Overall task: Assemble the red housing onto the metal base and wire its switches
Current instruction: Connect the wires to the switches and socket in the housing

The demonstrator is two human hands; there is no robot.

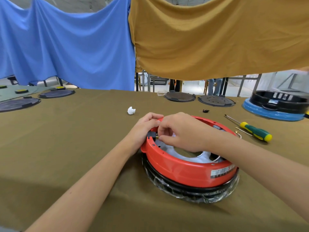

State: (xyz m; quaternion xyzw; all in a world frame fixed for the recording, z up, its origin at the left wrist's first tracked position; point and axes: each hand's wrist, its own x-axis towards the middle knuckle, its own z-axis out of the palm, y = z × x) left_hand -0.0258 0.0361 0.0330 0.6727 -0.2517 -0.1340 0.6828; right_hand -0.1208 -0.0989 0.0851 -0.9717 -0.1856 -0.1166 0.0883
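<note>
The round red housing [182, 169] lies upside down on a black ring wrapped in clear film [192, 191], on the olive tablecloth. My left hand [143, 129] grips the housing's far left rim from outside, fingers curled over the edge. My right hand [180, 131] reaches inside the rim and pinches a small brass terminal [157, 136] on a black switch [151, 135] set in the wall. White insulation [197, 159] lines the inside; a white wire [217, 159] shows near the front right.
A green-and-yellow screwdriver [254, 130] and a thin brass-tipped wire [238, 133] lie to the right. A white crumpled scrap [131, 111] and small black part [205, 111] sit behind. Dark round plates [179, 96] line the far edge; a black and blue housing [275, 106] stands far right.
</note>
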